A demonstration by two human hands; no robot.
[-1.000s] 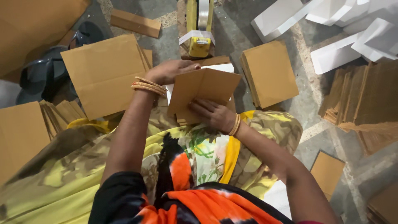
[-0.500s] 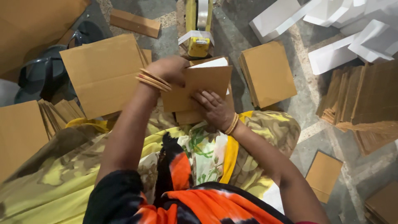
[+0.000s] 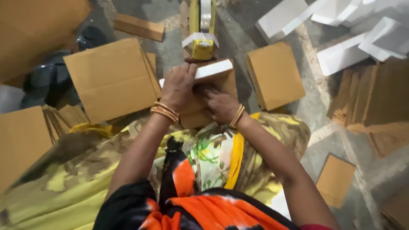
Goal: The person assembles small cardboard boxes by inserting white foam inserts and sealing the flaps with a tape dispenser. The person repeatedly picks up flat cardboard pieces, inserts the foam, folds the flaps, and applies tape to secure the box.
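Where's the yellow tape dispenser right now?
In the head view, the yellow tape dispenser sits on the floor at top centre, just beyond the cardboard box that both hands press on.

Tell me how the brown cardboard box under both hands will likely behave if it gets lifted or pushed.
The cardboard box looks thin-walled and folded from flat sheet, so it is probably light for its size. Both the left hand and right hand press on it, so its panels may flex rather than stay rigid. Flat-sided, it should slide on the floor, not roll.
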